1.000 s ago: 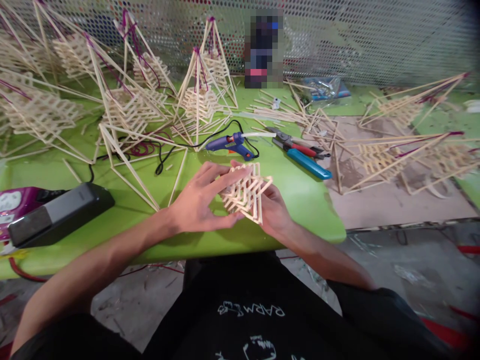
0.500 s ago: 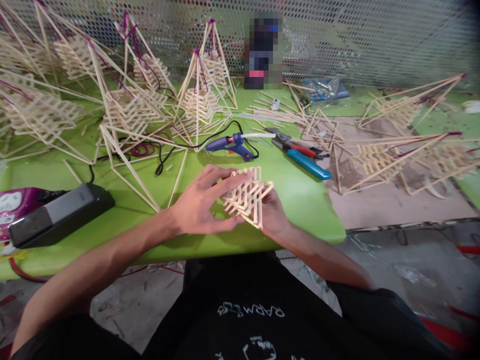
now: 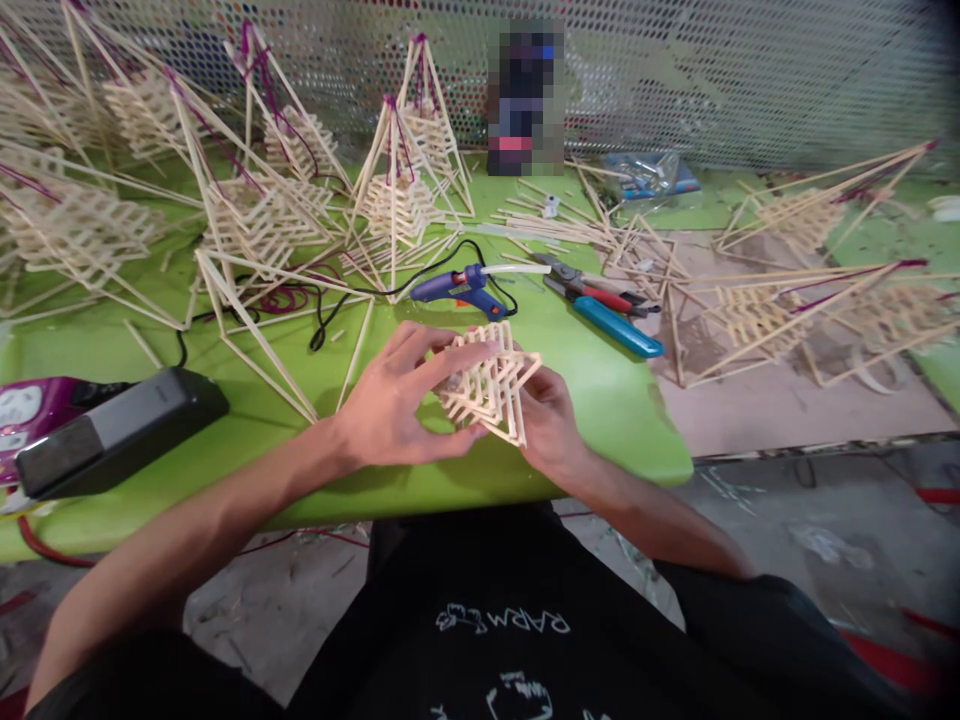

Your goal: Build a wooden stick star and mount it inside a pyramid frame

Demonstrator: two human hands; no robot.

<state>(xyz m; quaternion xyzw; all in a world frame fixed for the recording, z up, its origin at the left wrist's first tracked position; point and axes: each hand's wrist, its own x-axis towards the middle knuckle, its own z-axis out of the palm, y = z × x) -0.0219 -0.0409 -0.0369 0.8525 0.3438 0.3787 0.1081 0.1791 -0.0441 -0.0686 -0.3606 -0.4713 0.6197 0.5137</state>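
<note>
Just above the front of the green table [image 3: 600,440], both hands hold a small lattice of stacked wooden sticks [image 3: 491,385], tilted on its side. My left hand [image 3: 401,395] grips its left side, with fingers over the top and the thumb along the near edge. On the right side, my right hand [image 3: 551,415] closes around the lattice, its fingers partly hidden behind the sticks. Beyond the hands lies a blue glue gun [image 3: 457,288] with a white glue stick in its back. To its right are red-handled pliers [image 3: 600,297] and a teal-handled tool [image 3: 619,328].
Several stick frames with purple string [image 3: 394,200] stand at the back left. More frames [image 3: 757,315] lie on a board [image 3: 787,420] at right. Loose sticks [image 3: 540,222] and a plastic packet [image 3: 649,175] lie behind. A grey-black box [image 3: 120,430] sits left; black cable [image 3: 319,320] crosses the table.
The stick lattice has tilted slightly and shifted a little up and left in my hands. My right fingers have moved along its right side. The tools have stayed in place.
</note>
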